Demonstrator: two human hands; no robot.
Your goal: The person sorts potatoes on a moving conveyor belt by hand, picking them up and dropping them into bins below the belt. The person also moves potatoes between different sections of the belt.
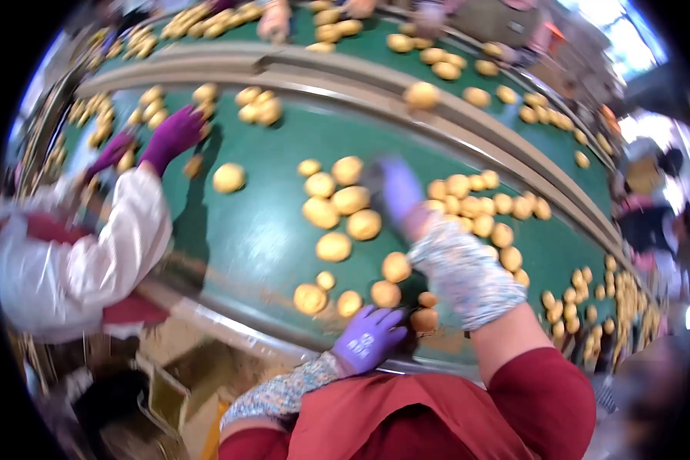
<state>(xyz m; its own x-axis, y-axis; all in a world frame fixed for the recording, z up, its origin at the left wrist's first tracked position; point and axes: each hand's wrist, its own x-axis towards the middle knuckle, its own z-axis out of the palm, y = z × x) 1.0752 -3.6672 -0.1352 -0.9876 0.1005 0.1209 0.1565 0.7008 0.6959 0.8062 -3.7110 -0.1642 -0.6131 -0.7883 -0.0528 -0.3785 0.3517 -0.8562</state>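
Observation:
Round yellow potatoes (350, 200) lie in loose groups on a green conveyor belt (261, 230). My left hand (368, 340), in a purple glove, rests at the belt's near edge with its fingers stretched out. Just beyond those fingertips are a potato (350, 303) and another potato (386, 294). Reaching across mid-belt, my right hand (397, 188) is also gloved in purple and smeared by motion. It is beside the middle group, with a larger cluster of potatoes (468, 205) to its right. Whether it holds anything I cannot tell. Patterned sleeves cover both my forearms.
On the left, a person in a white sleeve (130, 222) handles potatoes with a purple-gloved hand (175, 138). A raised divider (330, 83) separates this belt from a second belt (372, 50), where other people's hands work. A metal rim (230, 326) runs along the near side.

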